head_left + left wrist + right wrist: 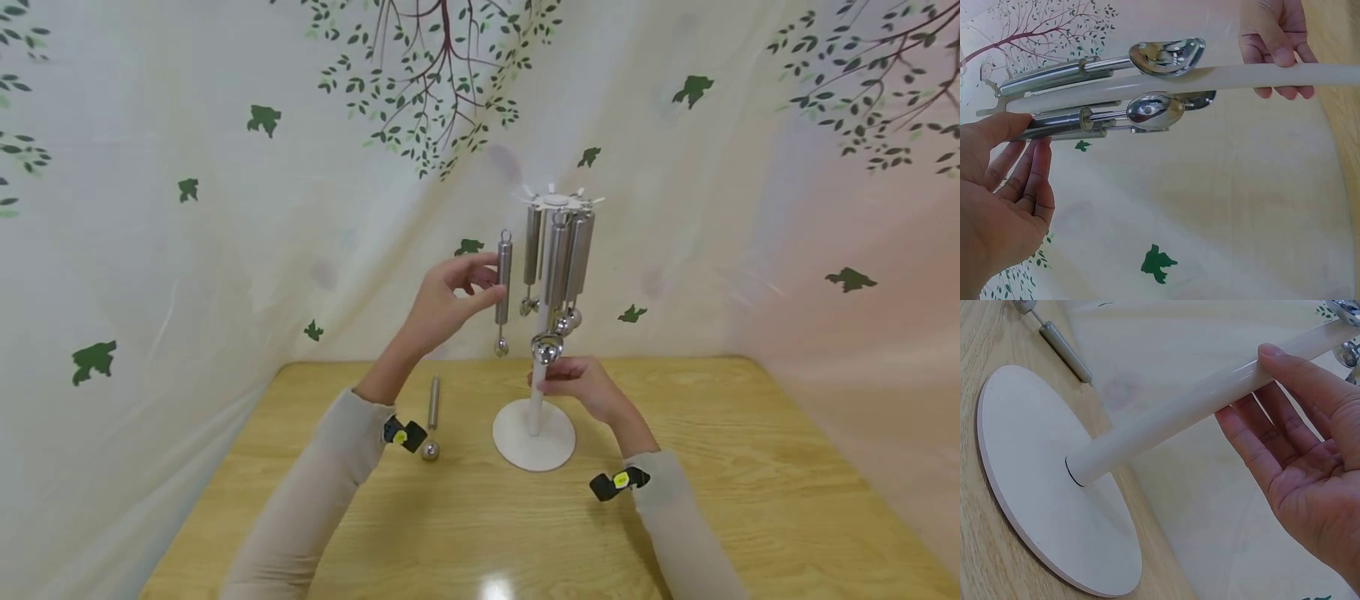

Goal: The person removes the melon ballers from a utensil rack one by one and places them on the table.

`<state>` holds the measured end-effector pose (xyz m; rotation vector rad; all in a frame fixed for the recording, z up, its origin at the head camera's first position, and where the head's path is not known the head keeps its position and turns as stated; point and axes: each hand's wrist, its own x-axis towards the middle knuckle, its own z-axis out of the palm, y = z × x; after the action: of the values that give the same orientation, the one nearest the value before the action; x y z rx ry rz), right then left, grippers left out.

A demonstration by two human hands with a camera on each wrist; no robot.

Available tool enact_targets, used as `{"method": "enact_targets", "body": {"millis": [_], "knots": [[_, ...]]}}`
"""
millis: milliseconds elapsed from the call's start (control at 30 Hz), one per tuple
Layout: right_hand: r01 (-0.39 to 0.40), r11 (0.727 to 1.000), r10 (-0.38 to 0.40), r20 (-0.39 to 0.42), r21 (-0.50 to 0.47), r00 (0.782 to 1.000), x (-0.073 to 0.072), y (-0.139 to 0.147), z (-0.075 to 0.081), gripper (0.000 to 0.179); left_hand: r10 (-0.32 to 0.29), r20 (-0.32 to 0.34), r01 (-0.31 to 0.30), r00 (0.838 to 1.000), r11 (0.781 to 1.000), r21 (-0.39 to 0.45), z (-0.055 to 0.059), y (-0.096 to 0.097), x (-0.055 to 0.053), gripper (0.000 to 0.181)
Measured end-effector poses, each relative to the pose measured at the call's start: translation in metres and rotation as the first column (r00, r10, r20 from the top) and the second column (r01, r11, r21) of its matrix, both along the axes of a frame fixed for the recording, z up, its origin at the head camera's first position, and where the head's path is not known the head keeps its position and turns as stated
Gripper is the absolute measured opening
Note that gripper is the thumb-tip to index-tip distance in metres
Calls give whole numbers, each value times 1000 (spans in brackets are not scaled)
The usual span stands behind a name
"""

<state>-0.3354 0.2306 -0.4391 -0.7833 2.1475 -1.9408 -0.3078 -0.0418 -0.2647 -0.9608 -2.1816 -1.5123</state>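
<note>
My left hand (453, 300) pinches a small steel scoop (504, 279) by its thick cylindrical handle, between thumb and fingers. The scoop is upright, its ring at the top and its rounded bowl (1155, 110) below, just left of a white rotating-style utensil stand (538, 408). With thumb and fingertips my right hand (588, 387) holds the stand's white pole (1172, 409) low down, above the round base (1041, 506). Several steel utensils (557, 262) hang from the white hooks (557, 201) at the stand's top, bowls downward.
Another steel utensil (432, 408) with a round end lies on the wooden table (480, 517), left of the stand's base. Behind the table hangs a pale curtain (360, 225) printed with branches and green leaves.
</note>
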Motion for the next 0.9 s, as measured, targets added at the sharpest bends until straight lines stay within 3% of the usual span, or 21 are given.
{"method": "enact_targets", "body": {"millis": [433, 900], "knots": [[14, 1000, -14, 2, 20, 1000, 0, 1, 6, 34, 23, 164, -17, 986, 999, -35, -36, -53, -8, 37], [21, 999, -22, 26, 50, 999, 5, -1, 8, 35, 73, 378, -30, 923, 993, -118, -76, -99, -1, 39]]}}
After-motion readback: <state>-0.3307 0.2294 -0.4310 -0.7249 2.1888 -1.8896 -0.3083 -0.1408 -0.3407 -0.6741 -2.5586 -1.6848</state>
